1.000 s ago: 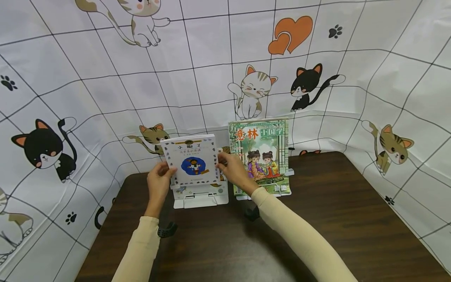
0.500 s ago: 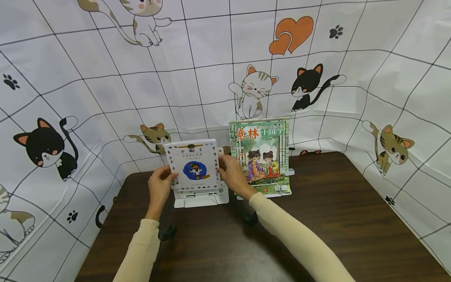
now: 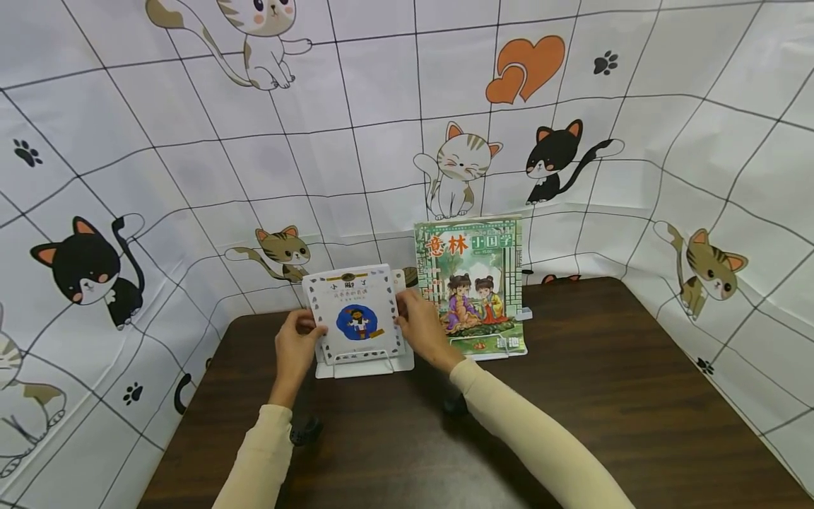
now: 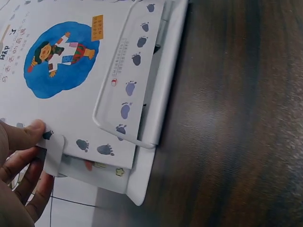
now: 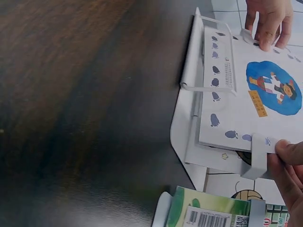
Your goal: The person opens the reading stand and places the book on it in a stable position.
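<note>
A white picture book [image 3: 346, 293] with a blue round picture and footprint border leans on a white book stand [image 3: 402, 364]. The stand's wire holder [image 5: 208, 89] lies across the book's lower front. My left hand [image 3: 295, 350] pinches the book's left edge, thumb on the cover and fingers behind, beside a white side clip [image 4: 54, 153]. At the right edge my right hand [image 3: 421, 324] holds the book with thumb and fingers, next to another side clip [image 5: 258, 161]. Behind the book, part of another printed cover [image 4: 106, 171] shows.
A green magazine [image 3: 470, 261] stands on a second white stand close to the right hand. Both stands rest on a dark wooden table [image 3: 572, 396]. A white wall covering [image 3: 356, 162] with cat pictures rises behind.
Both hands have lowered the book onto the stand. Its lower edge, earlier above the stand's base, now sits behind the wire holder. The magazine has stayed in place.
</note>
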`<action>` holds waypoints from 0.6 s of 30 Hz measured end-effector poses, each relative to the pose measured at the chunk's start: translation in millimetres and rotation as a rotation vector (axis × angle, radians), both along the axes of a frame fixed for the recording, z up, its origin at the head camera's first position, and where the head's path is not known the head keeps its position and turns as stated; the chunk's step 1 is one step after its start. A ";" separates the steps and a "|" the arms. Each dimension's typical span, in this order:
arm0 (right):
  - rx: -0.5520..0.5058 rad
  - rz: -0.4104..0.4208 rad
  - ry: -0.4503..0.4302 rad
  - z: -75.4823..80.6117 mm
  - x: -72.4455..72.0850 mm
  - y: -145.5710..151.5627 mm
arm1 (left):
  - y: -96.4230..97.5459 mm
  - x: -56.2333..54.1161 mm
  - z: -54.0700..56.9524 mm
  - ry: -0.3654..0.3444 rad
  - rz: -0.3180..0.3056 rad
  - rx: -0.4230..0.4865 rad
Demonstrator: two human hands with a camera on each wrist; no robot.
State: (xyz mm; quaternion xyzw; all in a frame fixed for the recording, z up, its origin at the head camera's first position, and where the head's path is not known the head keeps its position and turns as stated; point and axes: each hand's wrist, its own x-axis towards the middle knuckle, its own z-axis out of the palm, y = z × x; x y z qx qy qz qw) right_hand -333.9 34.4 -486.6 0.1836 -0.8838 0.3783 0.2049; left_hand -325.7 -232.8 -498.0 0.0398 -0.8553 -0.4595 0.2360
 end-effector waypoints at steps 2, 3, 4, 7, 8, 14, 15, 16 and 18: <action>0.008 -0.006 -0.004 -3.1 0.1 -0.5 | -0.2 0.0 -1.9 0.005 -0.002 -0.001; 0.012 -0.009 -0.007 -4.5 0.2 -0.7 | -0.1 -0.1 -2.4 0.011 -0.006 -0.002; 0.012 -0.011 -0.010 -5.7 0.6 -1.1 | -0.3 -0.1 -3.1 0.020 -0.009 -0.005; 0.012 -0.026 -0.002 -7.5 1.5 -2.0 | -0.7 -0.3 -3.7 0.051 -0.020 -0.011; 0.011 -0.031 0.003 -7.8 1.7 -2.2 | -1.0 -0.4 -3.7 0.056 -0.024 -0.012; -0.010 -0.047 0.021 -8.1 2.5 -3.5 | -1.9 0.6 -4.4 0.049 -0.036 -0.018; -0.010 -0.050 0.020 -8.2 2.6 -3.8 | -1.8 1.1 -4.9 0.049 -0.037 -0.015; -0.009 -0.052 0.019 -8.3 2.7 -4.2 | -1.7 1.7 -5.2 0.048 -0.037 -0.013; -0.005 -0.058 0.019 -8.2 3.0 -5.2 | -1.5 2.4 -5.9 0.044 -0.039 -0.005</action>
